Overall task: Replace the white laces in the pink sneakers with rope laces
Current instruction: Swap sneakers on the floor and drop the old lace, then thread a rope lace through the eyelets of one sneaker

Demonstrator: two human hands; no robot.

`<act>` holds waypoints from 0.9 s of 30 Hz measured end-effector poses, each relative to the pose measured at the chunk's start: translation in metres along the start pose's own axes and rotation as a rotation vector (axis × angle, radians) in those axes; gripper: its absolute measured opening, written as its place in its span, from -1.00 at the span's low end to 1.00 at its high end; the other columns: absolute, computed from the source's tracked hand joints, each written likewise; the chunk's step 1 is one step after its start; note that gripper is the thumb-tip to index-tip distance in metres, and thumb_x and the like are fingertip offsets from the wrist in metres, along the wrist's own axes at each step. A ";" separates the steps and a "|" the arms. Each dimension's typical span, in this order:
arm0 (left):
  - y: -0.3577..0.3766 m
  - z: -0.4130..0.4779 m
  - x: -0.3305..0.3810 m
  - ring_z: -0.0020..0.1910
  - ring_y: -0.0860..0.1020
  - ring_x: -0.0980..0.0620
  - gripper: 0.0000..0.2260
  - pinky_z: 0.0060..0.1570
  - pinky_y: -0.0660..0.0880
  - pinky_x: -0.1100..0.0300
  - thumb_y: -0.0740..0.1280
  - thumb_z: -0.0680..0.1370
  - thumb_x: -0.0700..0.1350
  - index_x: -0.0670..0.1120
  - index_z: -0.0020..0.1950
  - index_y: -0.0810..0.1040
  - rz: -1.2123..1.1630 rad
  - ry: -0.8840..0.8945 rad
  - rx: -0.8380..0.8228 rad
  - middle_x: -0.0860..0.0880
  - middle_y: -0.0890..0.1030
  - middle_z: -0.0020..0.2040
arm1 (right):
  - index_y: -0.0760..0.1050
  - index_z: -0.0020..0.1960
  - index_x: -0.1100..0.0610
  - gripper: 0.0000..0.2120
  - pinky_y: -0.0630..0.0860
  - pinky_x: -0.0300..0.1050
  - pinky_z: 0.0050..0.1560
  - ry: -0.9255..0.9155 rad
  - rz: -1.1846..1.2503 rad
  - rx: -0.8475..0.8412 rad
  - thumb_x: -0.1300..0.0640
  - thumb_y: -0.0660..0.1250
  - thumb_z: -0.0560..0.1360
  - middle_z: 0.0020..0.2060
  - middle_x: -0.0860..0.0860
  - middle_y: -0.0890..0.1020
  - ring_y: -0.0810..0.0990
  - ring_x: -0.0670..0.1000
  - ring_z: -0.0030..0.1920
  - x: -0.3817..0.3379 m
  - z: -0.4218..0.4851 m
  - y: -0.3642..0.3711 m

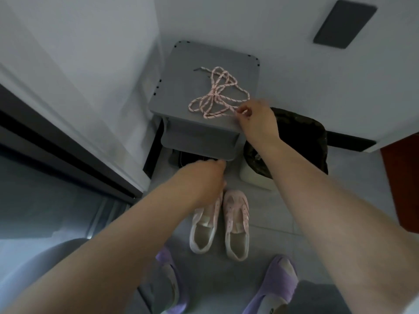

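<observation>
Rope laces (217,94) lie on stool (181,71), pinched by right hand (258,123).

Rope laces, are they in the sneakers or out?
Out. The rope laces lie in loose loops on top of the grey stool, apart from the pink sneakers; the right hand pinches one loop.

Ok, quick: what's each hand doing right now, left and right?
Left hand: low over the pink sneakers, fingers hidden, cannot tell.
Right hand: pinching the rope laces on the grey stand.
</observation>
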State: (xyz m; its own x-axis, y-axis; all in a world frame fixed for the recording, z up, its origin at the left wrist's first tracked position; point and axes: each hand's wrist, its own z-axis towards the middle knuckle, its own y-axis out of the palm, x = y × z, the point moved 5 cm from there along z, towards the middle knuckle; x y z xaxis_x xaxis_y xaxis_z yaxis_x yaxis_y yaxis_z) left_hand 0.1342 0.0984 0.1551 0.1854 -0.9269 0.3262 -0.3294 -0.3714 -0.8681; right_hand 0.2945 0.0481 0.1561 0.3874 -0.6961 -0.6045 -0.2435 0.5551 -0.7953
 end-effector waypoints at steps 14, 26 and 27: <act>-0.045 0.070 -0.009 -0.21 0.64 0.06 -0.71 -0.25 0.57 0.22 0.09 0.63 0.00 -0.22 0.07 0.42 -2.101 -0.062 0.157 -0.08 0.67 -0.18 | 0.52 -0.15 -0.10 -0.86 0.32 -0.41 -0.24 -0.312 0.257 -0.110 0.14 0.34 0.50 -0.35 -0.26 0.53 0.41 -0.15 -0.31 -0.045 -0.102 -0.066; -0.036 0.088 -0.057 -0.57 0.52 0.12 -0.80 -0.52 0.47 0.34 0.16 0.59 -0.29 -0.22 -0.22 0.46 -2.407 -0.362 0.494 -0.06 0.56 -0.49 | 0.63 -0.30 -0.04 -0.59 0.47 -0.25 0.03 0.408 0.881 0.372 0.03 0.11 0.58 -0.33 -0.11 0.62 0.59 -0.13 -0.22 0.131 -0.205 -0.203; -0.038 0.089 -0.057 -0.56 0.53 0.13 -0.78 -0.50 0.48 0.34 0.13 0.60 -0.29 -0.21 -0.22 0.45 -2.389 -0.345 0.518 -0.05 0.57 -0.51 | 0.65 -0.08 0.07 -0.50 0.30 -0.19 0.34 0.339 0.796 0.411 0.09 -0.08 0.64 -0.04 0.07 0.66 0.58 0.00 0.11 0.143 -0.219 -0.220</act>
State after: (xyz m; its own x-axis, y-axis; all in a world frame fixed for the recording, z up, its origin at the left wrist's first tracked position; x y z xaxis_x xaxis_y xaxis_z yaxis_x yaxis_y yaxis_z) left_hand 0.2181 0.1704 0.1362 -0.1692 0.8807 0.4424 0.6925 -0.2132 0.6892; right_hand 0.2088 -0.2732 0.2341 -0.0507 -0.1047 -0.9932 0.0318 0.9938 -0.1064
